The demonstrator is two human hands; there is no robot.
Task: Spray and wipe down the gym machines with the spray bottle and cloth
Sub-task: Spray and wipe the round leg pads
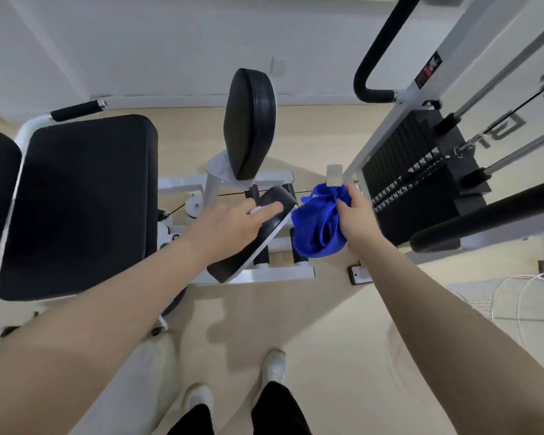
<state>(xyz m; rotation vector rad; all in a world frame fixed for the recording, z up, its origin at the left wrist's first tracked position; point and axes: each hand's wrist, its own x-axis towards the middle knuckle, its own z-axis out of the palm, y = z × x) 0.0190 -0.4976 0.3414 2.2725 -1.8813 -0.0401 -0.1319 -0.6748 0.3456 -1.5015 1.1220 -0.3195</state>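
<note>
right hand (354, 211) grips the blue cloth (319, 226); beside it, left hand (233, 227) rests flat, fingers relaxed, on the black foot pad (248, 243).

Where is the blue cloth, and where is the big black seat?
blue cloth (319, 224), head view, on the middle of the bunched fabric.
big black seat (76, 205), head view, on the middle of the pad.

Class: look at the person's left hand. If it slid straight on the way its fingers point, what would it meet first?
The left hand already rests on the tilted black pad. Straight on, it would probably meet the blue cloth in the right hand, though depth is unclear.
</note>
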